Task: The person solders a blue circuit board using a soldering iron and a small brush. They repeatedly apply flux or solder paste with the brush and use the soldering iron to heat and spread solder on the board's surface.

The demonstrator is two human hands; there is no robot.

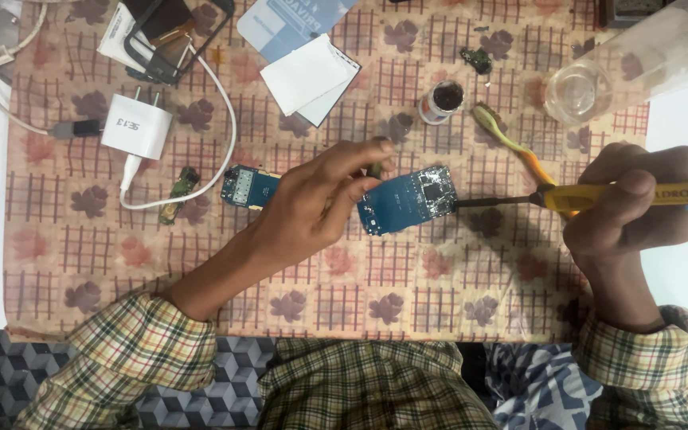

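Two hands over blue circuit board [408,201] mid-mat [439,295]: left hand [312,209], fingers loosely spread, steadying its edge; right hand [635,203] gripping yellow soldering iron [599,195], tip touching board's right edge.

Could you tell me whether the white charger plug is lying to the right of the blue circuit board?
No, the white charger plug lies on the patterned cloth well to the left of the blue circuit board.

Blue circuit board [408,201]; yellow-handled soldering iron [599,196]; white charger [135,126]; beige cloth [455,279], patterned with brown flowers; plaid sleeves [137,342] were recorded.
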